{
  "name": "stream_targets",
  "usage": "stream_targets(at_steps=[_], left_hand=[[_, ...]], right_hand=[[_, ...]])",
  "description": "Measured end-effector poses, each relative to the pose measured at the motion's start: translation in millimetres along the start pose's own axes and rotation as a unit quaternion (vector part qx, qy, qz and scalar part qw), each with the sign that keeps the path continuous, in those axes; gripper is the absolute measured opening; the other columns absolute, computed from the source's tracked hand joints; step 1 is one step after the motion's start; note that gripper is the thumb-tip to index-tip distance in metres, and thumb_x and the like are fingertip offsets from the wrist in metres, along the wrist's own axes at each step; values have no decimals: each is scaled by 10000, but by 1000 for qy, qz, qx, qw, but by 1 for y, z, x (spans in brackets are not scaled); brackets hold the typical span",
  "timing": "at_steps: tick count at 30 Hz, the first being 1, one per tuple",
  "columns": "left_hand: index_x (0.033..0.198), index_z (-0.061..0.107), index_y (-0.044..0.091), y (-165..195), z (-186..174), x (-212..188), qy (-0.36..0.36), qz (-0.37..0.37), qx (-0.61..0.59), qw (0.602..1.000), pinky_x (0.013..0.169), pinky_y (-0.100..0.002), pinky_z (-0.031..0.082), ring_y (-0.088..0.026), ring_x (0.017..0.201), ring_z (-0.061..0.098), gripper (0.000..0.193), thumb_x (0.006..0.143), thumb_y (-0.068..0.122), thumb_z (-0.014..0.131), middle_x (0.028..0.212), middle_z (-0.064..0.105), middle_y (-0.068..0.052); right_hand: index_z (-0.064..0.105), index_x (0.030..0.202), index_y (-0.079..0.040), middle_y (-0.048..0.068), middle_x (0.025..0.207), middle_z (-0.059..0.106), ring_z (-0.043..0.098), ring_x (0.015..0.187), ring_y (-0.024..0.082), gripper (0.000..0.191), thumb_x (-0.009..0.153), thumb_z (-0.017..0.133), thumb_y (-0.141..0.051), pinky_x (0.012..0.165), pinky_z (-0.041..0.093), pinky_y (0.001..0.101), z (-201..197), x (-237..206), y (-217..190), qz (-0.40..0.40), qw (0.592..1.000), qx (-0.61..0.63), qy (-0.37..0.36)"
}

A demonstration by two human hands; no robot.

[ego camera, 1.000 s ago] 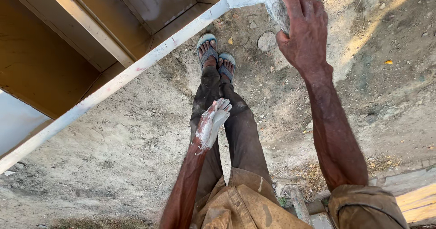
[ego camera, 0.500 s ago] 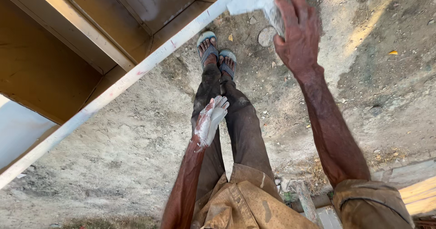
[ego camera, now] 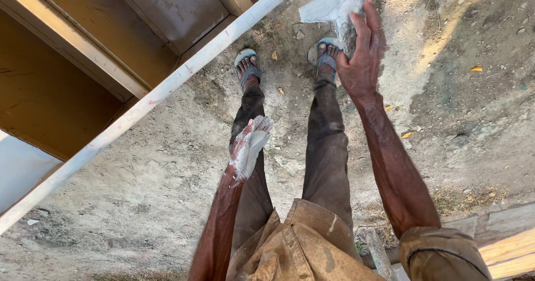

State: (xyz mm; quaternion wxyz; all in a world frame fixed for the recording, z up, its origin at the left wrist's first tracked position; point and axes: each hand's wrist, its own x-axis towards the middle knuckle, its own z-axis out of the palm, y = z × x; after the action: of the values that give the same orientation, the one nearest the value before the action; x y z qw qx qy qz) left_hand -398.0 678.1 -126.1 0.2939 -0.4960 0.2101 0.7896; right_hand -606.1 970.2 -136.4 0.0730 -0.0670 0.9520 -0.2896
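A crumpled white sheet (ego camera: 337, 5) is pinched by the right hand (ego camera: 361, 58); the paste-coated left hand (ego camera: 249, 145) is held spread beside a white-edged wooden frame (ego camera: 161, 91).

I stand on dusty bare ground (ego camera: 167, 192), my sandals (ego camera: 247, 63) planted toward twelve o'clock. Yellow dry leaves (ego camera: 476, 68) lie scattered at two o'clock. Wooden planks (ego camera: 510, 253) lie at four o'clock.

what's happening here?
A person stands on bare dirt ground beside a white-edged wooden frame. The right hand grips a crumpled whitish sheet, raised out in front. The left hand, coated in white paste, hangs free at the thigh, holding nothing. Feet in sandals, set apart.
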Motion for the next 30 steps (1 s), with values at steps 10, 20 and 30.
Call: stream_targets(at_steps=[10, 20, 30], left_hand=[[1553, 327, -75, -62, 31, 8, 56, -7, 9, 998, 1204, -409, 353, -323, 1457, 473, 717, 1059, 431, 447, 1584, 457, -218], [1557, 309, -83, -74, 26, 14, 61, -37, -41, 997, 1212, -398, 342, -314, 1474, 441, 723, 1044, 388, 506, 1605, 417, -229], [1554, 299, -96, -61, 37, 10, 45, -15, -58, 997, 1213, -398, 342, -328, 1470, 445, 739, 1042, 393, 509, 1600, 422, -243]], right_hand=[[318, 1619, -208, 71, 1752, 190, 265, 1580, 262, 865, 940, 727, 138, 1324, 369, 437, 69, 47, 28, -102, 984, 64, 130], [362, 1590, -169, 130, 1719, 270, 369, 1567, 286, 847, 913, 828, 39, 1236, 428, 491, 94, 13, 42, -52, 995, 13, 89], [368, 1634, -160, 76, 1718, 223, 304, 1586, 224, 834, 1002, 869, 52, 1320, 352, 444, 64, 39, 34, -122, 990, -8, 70]])
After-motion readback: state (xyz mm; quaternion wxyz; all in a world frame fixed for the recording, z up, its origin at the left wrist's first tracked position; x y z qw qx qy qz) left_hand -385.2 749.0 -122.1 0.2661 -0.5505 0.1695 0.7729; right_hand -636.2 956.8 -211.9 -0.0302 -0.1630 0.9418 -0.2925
